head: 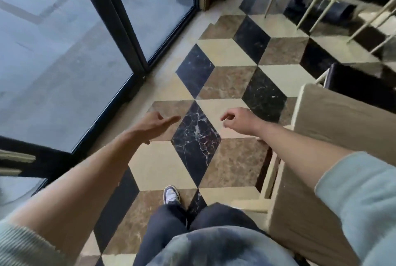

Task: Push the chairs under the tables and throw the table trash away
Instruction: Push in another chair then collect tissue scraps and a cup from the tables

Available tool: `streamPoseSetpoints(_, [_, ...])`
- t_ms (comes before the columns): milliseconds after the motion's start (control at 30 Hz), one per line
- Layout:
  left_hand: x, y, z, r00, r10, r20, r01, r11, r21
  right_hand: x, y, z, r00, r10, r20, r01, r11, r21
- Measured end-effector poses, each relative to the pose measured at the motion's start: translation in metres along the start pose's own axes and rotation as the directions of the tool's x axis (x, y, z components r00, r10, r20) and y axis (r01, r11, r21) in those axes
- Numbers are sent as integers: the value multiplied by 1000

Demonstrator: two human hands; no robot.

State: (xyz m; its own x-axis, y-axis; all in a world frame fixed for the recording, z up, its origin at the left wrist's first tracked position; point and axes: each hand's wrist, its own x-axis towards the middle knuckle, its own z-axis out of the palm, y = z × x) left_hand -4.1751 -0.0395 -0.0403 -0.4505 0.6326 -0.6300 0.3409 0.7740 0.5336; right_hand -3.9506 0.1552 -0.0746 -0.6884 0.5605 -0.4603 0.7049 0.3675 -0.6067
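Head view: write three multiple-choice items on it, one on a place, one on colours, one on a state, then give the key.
1. Where does the glass door stand relative to the person?
A. On their left
B. On their right
C. Behind them

2. Which colours make up the floor tiles?
A. Red and white
B. Black, brown and cream
C. Green and grey

3. What does the left hand hold?
A. A cup
B. A napkin
C. Nothing

Key: 1 A, the dark-framed panes fill the left side of the view. 2 B, the diamond tiles alternate in those three shades. 3 C, its fingers are stretched out over the floor with nothing in them; the right hand is loosely curled and empty too.
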Motion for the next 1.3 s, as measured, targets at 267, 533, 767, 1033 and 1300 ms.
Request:
streamPoseSetpoints(267, [203,183,-72,950,217,225,-277,916,290,107,17,-136,947,231,-224,-179,957,229])
streamPoseSetpoints(533, [368,384,-51,909,241,341,-370,842,393,211,126,-264,856,427,-292,-284,859,426])
streamPoseSetpoints(767, [497,595,-21,844,299,445,-492,761,422,255,210,-398,693,639,-335,-371,714,594])
streamPoseSetpoints(1033, [671,831,35,727,372,577,-640,671,373,348,318,-541,518,762,-388,-429,624,653])
streamPoseSetpoints(1300, [714,1051,137,524,284,803,-789,518,331,359,379,-657,253,903,-348,-335,419,844])
